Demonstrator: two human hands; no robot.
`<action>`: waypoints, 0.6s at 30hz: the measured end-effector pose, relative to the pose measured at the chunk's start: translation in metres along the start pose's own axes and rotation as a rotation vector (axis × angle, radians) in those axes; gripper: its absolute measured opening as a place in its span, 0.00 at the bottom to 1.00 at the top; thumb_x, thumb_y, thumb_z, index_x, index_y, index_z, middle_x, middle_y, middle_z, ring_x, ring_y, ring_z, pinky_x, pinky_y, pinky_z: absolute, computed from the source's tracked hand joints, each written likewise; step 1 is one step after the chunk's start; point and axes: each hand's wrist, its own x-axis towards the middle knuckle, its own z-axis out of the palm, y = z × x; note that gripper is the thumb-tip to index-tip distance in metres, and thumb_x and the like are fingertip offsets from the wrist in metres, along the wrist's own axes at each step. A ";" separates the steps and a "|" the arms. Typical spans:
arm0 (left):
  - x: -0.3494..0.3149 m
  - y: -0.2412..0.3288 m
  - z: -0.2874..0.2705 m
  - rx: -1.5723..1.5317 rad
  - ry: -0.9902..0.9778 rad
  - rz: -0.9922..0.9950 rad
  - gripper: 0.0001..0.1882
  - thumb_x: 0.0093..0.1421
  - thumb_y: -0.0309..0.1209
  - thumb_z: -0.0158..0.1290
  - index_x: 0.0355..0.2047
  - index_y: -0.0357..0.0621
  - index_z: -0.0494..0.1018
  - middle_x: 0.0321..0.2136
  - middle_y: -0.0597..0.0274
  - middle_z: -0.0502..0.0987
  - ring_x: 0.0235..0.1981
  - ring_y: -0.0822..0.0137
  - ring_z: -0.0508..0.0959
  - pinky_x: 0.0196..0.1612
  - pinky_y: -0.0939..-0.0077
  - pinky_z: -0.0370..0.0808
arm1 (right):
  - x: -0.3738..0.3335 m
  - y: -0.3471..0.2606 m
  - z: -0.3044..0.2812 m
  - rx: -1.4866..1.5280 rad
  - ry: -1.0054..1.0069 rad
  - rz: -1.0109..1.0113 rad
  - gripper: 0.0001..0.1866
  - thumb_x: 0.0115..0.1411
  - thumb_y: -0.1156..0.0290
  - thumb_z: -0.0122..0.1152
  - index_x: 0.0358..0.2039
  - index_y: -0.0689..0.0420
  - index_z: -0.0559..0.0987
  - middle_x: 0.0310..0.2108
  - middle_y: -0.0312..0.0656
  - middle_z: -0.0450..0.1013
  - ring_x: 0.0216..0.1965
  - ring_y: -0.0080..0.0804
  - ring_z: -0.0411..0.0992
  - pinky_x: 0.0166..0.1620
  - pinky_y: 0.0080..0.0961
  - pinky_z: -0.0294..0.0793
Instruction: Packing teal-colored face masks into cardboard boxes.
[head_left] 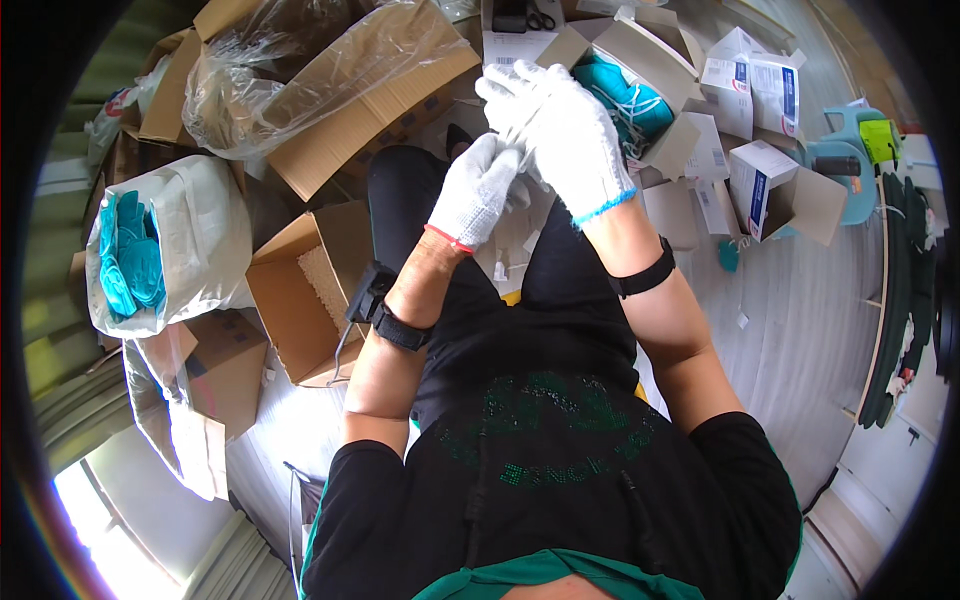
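Both hands wear white knitted gloves and meet above my knees. My left hand [468, 192], in the red-cuffed glove, has its fingers drawn together against the palm side of the other hand. Whatever they pinch there is white on white, and I cannot make it out. My right hand [575, 135], in the blue-cuffed glove, lies just beyond and to the right, back upward. Its fingers reach out toward the upper left, partly apart; its thumb side is partly hidden where the hands overlap. Past the right hand, an open carton [668, 72] holds teal pieces [625, 100] with white cords.
On the left stand a white sack [205, 215] of teal pieces [132, 255], an open brown box [292, 290] and a large carton [385, 115] with clear plastic [250, 100]. Small white boxes [770, 95] and a blue stool [860, 195] are at right. Scissors [540, 17] lie far ahead.
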 end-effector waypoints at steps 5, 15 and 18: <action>-0.001 0.001 0.013 -0.281 -0.006 -0.070 0.12 0.66 0.36 0.42 0.39 0.39 0.69 0.27 0.60 0.76 0.23 0.71 0.77 0.27 0.80 0.72 | -0.006 -0.003 0.022 0.031 -0.021 0.182 0.24 0.58 0.68 0.52 0.57 0.50 0.73 0.59 0.36 0.68 0.59 0.33 0.67 0.62 0.26 0.62; 0.001 -0.019 0.034 0.487 0.272 0.536 0.14 0.68 0.36 0.44 0.34 0.37 0.68 0.24 0.65 0.72 0.26 0.72 0.74 0.28 0.77 0.69 | -0.013 0.000 0.038 0.085 -0.247 0.296 0.24 0.60 0.67 0.50 0.58 0.50 0.71 0.60 0.37 0.66 0.60 0.35 0.64 0.62 0.30 0.63; -0.009 -0.002 0.027 0.142 0.060 0.061 0.14 0.68 0.37 0.44 0.33 0.38 0.69 0.23 0.69 0.70 0.24 0.76 0.71 0.27 0.80 0.67 | -0.023 0.000 0.022 0.048 -0.174 0.193 0.21 0.59 0.67 0.52 0.54 0.52 0.73 0.56 0.40 0.70 0.57 0.37 0.66 0.59 0.31 0.66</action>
